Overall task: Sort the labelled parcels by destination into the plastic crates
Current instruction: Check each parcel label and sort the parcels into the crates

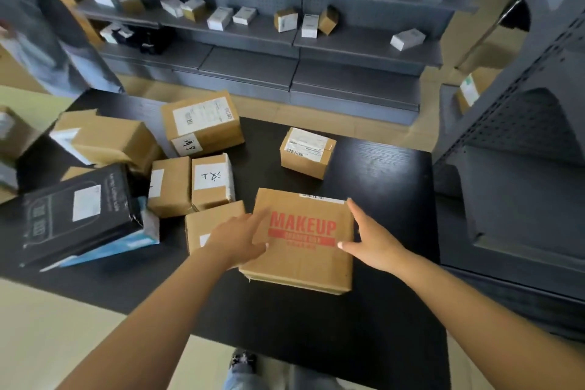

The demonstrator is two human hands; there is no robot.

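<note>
Both hands spread wide, left hand [235,239] and right hand [372,242] flanking the MAKEUP parcel [300,250], fingers straight!

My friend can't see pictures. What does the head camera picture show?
Two bare hands, left hand and right hand, reach with straight fingers to either side of a cardboard box printed MAKEUP on a black table. More labelled parcels crowd the table's left side, and grey shelves behind hold small boxes.
</note>
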